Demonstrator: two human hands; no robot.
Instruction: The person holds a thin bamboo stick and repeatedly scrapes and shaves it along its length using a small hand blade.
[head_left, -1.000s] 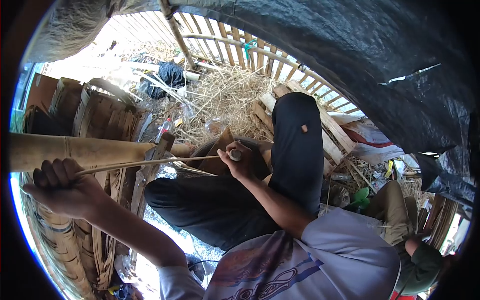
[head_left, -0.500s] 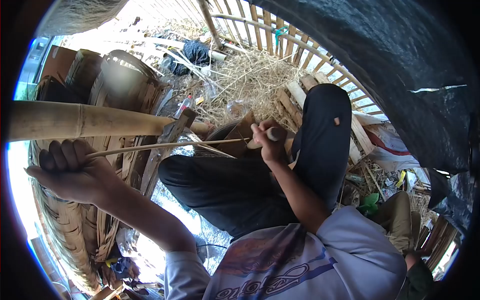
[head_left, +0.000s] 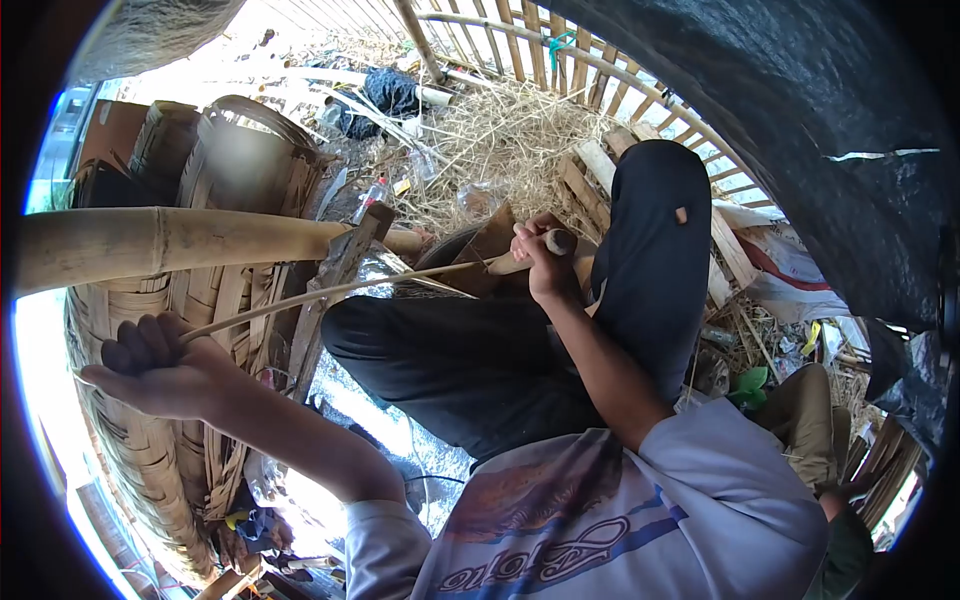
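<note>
Stretches the left forearm low and well out to the left, wrist turned so as to show the back of the left hand (head_left: 165, 370), thumb pointing outward. Clamps those fingers in a fist around one end of a thin, pale tan, slightly bowed strip (head_left: 335, 291). Angles the right forearm upward beside the black cloth trousers (head_left: 470, 370) and curls the right hand (head_left: 543, 265) tightly around a stout, light brown, round-ended wooden handle (head_left: 561, 241), near the raised right knee. Holds the strip slantwise between both fists, crossing in front of a weathered, slanting wooden board (head_left: 338, 275) and below a thick, yellowish bamboo pole (head_left: 200, 243).

Hides the strip's near end inside the left fist and the handle's middle behind the right fingers. Cannot make out exactly where or how to place the strip's far end against the handle. Loses the pole's outer end in the lens's black rim. At the right, shows only part of another person in khaki trousers (head_left: 800, 415), cut off by the dark border.
</note>
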